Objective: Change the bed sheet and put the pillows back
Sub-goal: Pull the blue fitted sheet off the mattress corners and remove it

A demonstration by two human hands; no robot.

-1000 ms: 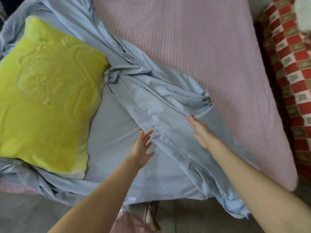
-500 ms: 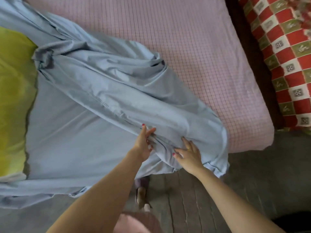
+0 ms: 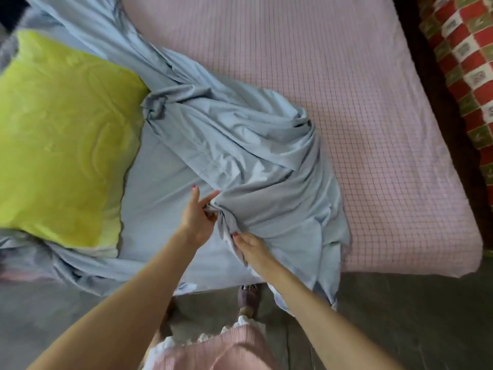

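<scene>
A light blue bed sheet (image 3: 240,145) lies bunched in folds across the left and middle of the bed, over a pink checked mattress cover (image 3: 360,116). A yellow-green pillow (image 3: 64,134) rests on the sheet at the left. My left hand (image 3: 198,214) pinches a gathered fold of the blue sheet near the bed's front edge. My right hand (image 3: 250,248) grips the same bunch just below and to the right, its fingers curled into the cloth.
A red, white and green checked blanket (image 3: 464,57) lies beyond the bed's right side. Dark wooden floor (image 3: 400,316) runs along the front edge, with my slippered foot (image 3: 249,297) under the hanging sheet. My pink top (image 3: 208,351) shows at the bottom.
Both hands went from flat on the sheet to gathering it; they now hold a bunched fold near the front edge. The view swung right, then back left, bringing the pillow back into sight.
</scene>
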